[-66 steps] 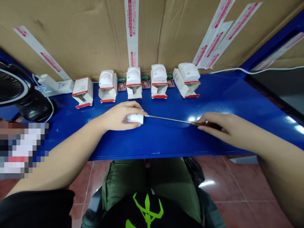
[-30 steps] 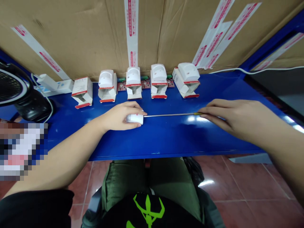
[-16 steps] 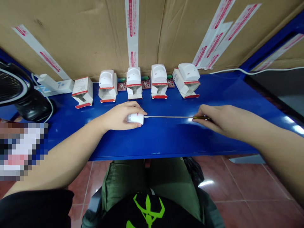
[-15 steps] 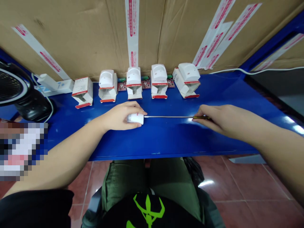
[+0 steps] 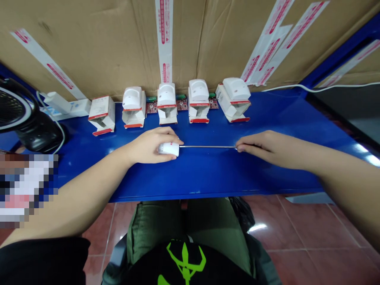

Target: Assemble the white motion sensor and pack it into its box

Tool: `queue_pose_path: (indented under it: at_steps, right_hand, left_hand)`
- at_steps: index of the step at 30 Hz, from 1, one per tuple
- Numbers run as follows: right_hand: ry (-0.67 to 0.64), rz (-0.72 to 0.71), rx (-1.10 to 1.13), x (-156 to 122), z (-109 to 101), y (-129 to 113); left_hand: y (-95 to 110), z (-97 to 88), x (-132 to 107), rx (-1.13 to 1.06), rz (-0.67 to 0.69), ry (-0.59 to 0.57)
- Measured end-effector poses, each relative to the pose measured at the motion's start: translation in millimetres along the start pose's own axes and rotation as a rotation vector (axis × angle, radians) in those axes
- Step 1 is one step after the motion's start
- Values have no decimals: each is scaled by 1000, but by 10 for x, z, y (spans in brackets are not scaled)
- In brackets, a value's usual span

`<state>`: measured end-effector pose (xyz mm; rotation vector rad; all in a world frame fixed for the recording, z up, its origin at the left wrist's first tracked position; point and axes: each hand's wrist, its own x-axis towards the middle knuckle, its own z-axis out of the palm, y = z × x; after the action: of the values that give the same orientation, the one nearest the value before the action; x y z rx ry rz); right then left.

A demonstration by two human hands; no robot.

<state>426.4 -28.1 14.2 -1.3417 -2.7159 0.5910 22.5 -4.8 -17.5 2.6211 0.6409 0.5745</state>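
One white device (image 5: pixel 170 149) sits on the blue bench (image 5: pixel 192 178), gripped by the left hand (image 5: pixel 152 145). The right hand (image 5: pixel 258 145) is closed around a thin-shafted tool (image 5: pixel 208 147) whose shaft reaches the device's right end.

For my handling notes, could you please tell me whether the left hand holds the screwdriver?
No, the left hand holds a white housing; the right hand grips the screwdriver.

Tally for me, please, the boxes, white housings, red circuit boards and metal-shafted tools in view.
Boxes: 5
White housings: 5, one in the left hand
Red circuit boards: 3
Metal-shafted tools: 1, in the right hand
Total: 14
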Motion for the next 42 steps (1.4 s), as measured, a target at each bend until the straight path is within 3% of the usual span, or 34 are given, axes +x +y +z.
queue_pose_path:
  at_steps: [3,8,12,18,20,27,31,34,37,40,42]
  right_hand:
    - [-155,82,188,47,-76,-18]
    - [-260,133,340,114,-110,-101]
    - [-121,100,200,93,-23,-185]
    - [194,8,-240,8,186,-237]
    - [211,12,-240,15,199,-236]
    - [-134,49,211,219,-39,-236]
    - [-308,120,369,311,-128,-261]
    - [-364,193,414,324,-142,-282]
    - [-308,190,336,283,-134,-277]
    - [-165,132,211,195,-87,-231]
    - [-56,109,137,130,-14,-182]
  left_hand:
    - [-15,1,1,-2,-10,-9]
    - [-20,10,9,-11,-39,-11]
    - [-13,6,8,-10,-63,-24]
    - [-16,3,6,-15,-44,-11]
    - [-18,6,7,-15,-40,-10]
    - [-11,1,14,-13,-65,-34]
    - [-5,2,16,-16,-74,-42]
    - [-5,9,3,-17,-64,-40]
    - [-21,7,-11,-4,-45,-46]
    - [-18,-23,4,50,-32,-46]
    - [75,-58,22,110,-41,16]
